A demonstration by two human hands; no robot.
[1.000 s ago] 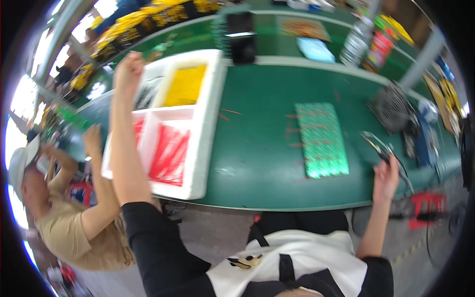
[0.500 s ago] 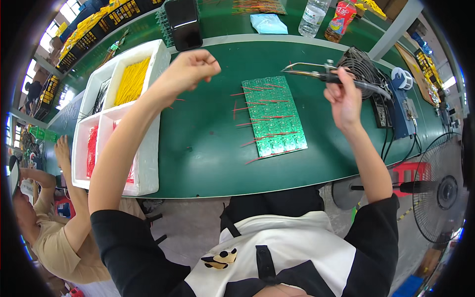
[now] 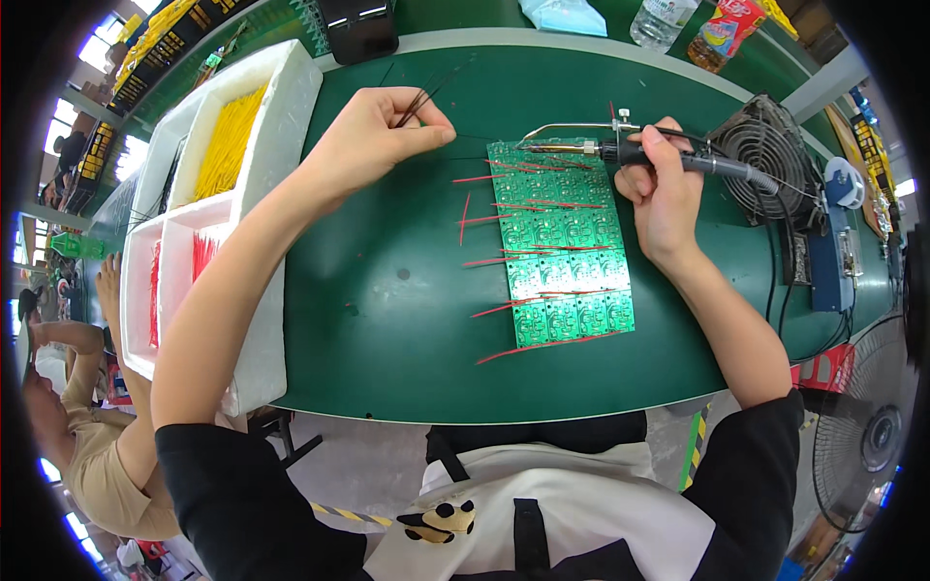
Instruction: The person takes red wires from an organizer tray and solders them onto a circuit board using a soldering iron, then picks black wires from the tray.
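A green circuit board panel [image 3: 560, 242] lies on the green table mat [image 3: 407, 320], with several red wires [image 3: 504, 308] sticking out of its left side. My left hand [image 3: 373, 140] hovers just left of the board's top corner, pinching a small bunch of thin dark wires [image 3: 418, 97]. My right hand [image 3: 659, 184] grips a soldering iron [image 3: 620, 150] by its black handle, and its tip points left over the board's top edge.
A white foam tray [image 3: 276, 126] at the left holds yellow and red wires. A small wire-guarded fan [image 3: 765, 155] and a blue box stand at the right. A bottle [image 3: 659, 19] and a snack bag sit at the back. Another person [image 3: 87, 426] sits at lower left.
My left hand came back from the tray to the board's top corner with dark wires. My right hand lifted the soldering iron from the right and brought it over the board's top edge.
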